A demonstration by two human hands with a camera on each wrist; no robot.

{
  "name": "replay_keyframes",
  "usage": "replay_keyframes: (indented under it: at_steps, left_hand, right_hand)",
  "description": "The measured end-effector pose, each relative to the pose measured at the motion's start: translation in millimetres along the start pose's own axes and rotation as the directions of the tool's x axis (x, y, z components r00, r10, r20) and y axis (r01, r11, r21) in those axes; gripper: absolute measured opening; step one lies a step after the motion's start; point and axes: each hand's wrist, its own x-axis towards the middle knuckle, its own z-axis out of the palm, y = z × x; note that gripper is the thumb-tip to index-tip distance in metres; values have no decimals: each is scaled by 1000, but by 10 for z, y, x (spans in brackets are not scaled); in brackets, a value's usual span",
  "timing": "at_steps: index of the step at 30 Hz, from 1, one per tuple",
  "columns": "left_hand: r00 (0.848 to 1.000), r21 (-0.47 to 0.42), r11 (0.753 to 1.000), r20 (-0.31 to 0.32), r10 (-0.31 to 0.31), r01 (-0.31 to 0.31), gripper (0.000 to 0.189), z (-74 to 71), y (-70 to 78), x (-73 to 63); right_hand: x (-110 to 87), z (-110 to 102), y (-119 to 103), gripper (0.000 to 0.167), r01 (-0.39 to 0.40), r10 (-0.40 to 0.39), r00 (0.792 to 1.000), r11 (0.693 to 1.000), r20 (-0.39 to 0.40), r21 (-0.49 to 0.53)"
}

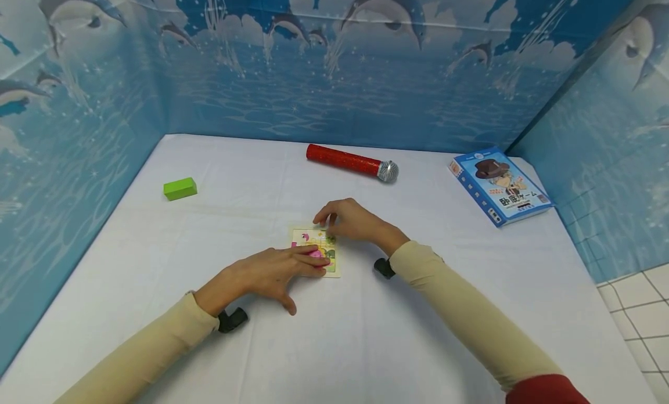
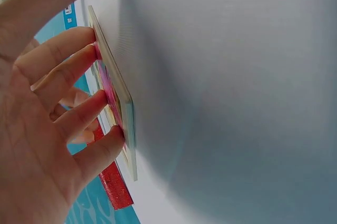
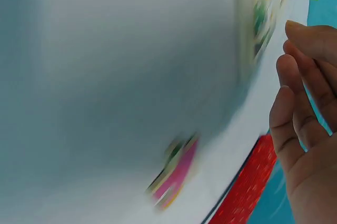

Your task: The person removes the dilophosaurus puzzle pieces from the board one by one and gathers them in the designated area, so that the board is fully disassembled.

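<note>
A small square picture puzzle (image 1: 313, 237) in a pale frame lies flat on the white cloth, with pink, yellow and green figures. The fingertips of my left hand (image 1: 279, 270) rest on its lower left part, fingers spread and thumb held off to the side. My right hand (image 1: 351, 219) hovers at the puzzle's upper right corner, fingers bent loosely with nothing between them. In the right wrist view, a blurred pink and green puzzle piece (image 3: 176, 174) appears apart from the frame, below that hand. The left hand's fingers cover part of the picture.
A red glittery microphone (image 1: 345, 160) with a silver head lies behind the puzzle. To the left is a green block (image 1: 180, 189); at the right back, a blue game box (image 1: 500, 186). Dolphin-printed curtains (image 1: 334, 102) border the white-covered table (image 1: 334, 346).
</note>
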Motion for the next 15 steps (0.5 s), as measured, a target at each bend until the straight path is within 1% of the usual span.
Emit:
replay_keyframes:
  at_steps: [4,11,15]
  left_hand:
    - [1000,-6,1000,-3,1,-1,86,-1,-1,-10]
    - [1000,-2,1000,-11,5,-5,86,7,-10,-14]
    - [1000,2,1000,-11,-1,1,86,5,-12,-13]
  right_hand:
    - [106,79,-130,31,39,-38,997,999,63,-22]
    - [196,144,-210,39,34,-18,989,993,147,-111]
    - [212,124,-218,40,42,-12,986,984,169,-174]
